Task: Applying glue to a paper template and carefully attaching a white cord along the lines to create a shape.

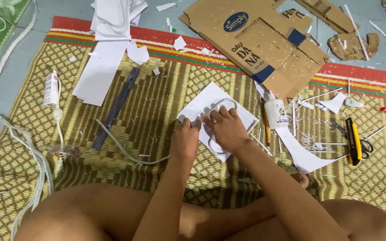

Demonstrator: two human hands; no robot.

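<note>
woven floor mat [157,93] carries a white foam sheet [211,100] at its middle, where the left hand [185,139] presses its near edge flat and the right hand [225,127], fingers pressed together, pushes down a curved strip; firm, even pressure seems best.

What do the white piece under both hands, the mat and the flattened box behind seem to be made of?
White piece: likely foam board or stiff card, matte, with clean cut edges and a raised curved strip.
Mat: woven reed or plastic, going by its diamond weave and slight sheen.
Flattened box: brown corrugated cardboard, dull, scored with knife cuts.
</note>
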